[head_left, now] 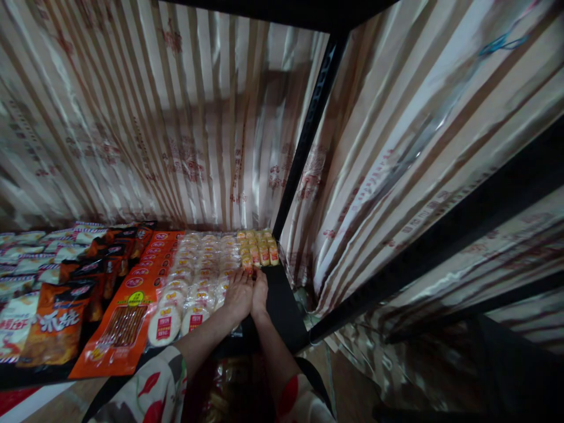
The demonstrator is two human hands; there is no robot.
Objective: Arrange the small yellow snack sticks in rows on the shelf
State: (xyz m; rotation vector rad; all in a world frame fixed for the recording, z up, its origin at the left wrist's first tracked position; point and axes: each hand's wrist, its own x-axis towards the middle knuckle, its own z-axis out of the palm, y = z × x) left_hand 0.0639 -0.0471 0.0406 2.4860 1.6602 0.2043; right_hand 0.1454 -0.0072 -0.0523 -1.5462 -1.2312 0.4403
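My left hand (240,295) and my right hand (259,292) are side by side at the near end of the small yellow snack packets (263,252) with red labels. Their fingertips close together around the nearest packet of the left column, which they partly cover. The yellow packets stand in short columns in the shelf's back corner. Left of them, round white rice crackers (164,323) in clear wrappers overlap in long rows, and my left hand and forearm hide part of the nearest row.
Orange stick-snack bags (127,326), orange-and-black snack bags (57,323) and white snack bags (17,326) fill the left. The black shelf (284,311) has a dark upright post (304,141) behind. Striped sheeting (198,117) hangs around. Below my forearms sits a dark container with yellowish packets (229,385).
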